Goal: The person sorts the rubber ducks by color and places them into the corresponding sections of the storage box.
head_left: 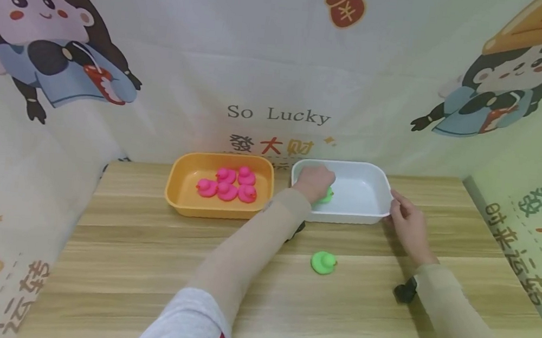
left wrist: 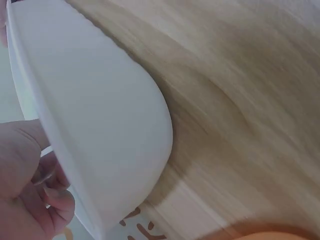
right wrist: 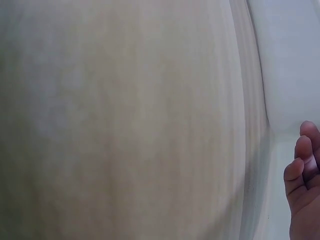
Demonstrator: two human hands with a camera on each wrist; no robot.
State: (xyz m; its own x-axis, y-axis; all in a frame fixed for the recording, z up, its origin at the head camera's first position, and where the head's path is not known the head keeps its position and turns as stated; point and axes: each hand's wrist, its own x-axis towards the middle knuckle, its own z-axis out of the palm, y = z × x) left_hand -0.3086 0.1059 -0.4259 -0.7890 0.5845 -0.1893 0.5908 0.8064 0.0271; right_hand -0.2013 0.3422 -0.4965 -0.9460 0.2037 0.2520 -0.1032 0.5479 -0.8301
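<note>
My left hand [head_left: 315, 183] reaches over the left side of a white tub [head_left: 357, 218], its fingers curled down at a green rubber duck [head_left: 328, 196]. The hand covers part of that duck. In the left wrist view, the tub wall [left wrist: 100, 105] hides the fingertips of the left hand [left wrist: 30, 180]. At the tub's right end, my right hand [head_left: 410, 223] holds the rim. The right wrist view shows several fingers [right wrist: 295, 170] against the tub's end wall. A second green rubber duck [head_left: 324, 263] sits on the table in front of the tub.
Left of the white tub stands an orange tub [head_left: 184, 204] with several pink rubber ducks [head_left: 227, 191] in it. Both tubs stand near the back edge of the wood-grain table [head_left: 144, 265]. A printed cloth [head_left: 280, 72] hangs behind and at the sides.
</note>
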